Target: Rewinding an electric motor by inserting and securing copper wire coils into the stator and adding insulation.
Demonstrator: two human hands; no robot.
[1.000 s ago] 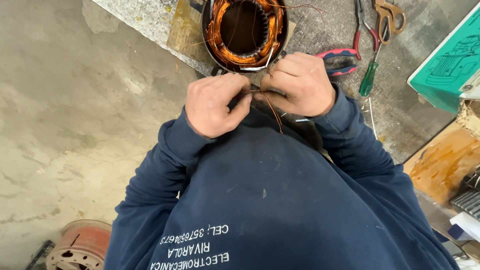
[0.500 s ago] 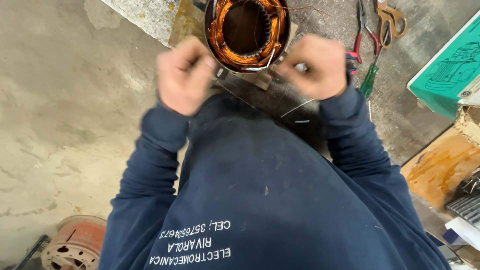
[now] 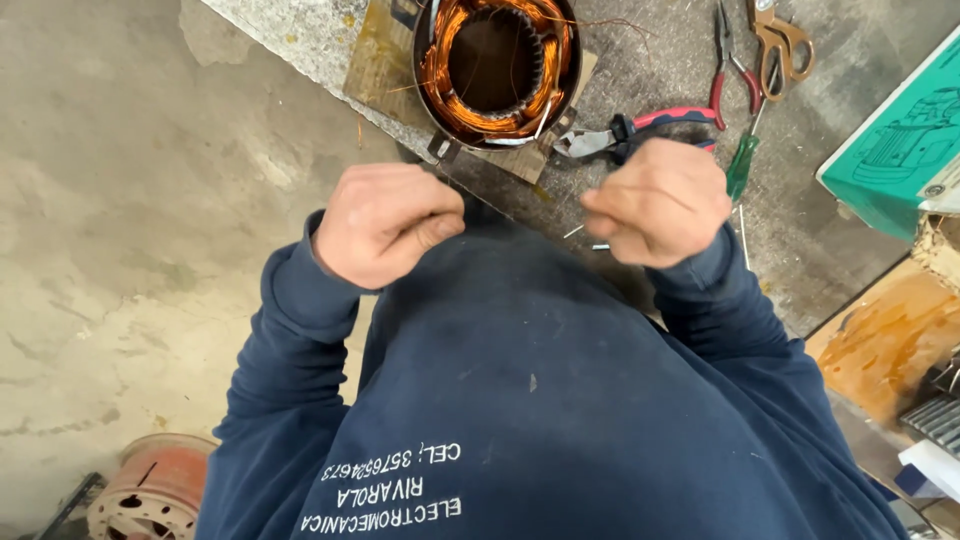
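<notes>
Concrete bench (image 3: 650,40), stator (image 3: 497,68), 2 fists apart

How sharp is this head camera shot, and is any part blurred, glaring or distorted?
Head view: soft, even light, no harsh glare; the copper-wound stator is sharp, the right hand and left hand slightly motion-smeared; the wide lens bends the bench edge; the thin wire between the fists is barely visible.

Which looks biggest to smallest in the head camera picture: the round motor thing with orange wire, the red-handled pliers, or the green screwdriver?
1. The round motor stator with copper windings looks largest.
2. The red-handled pliers come next.
3. The green screwdriver looks smallest, though part of it may be hidden behind the right hand, so the last two are unsure.
</notes>
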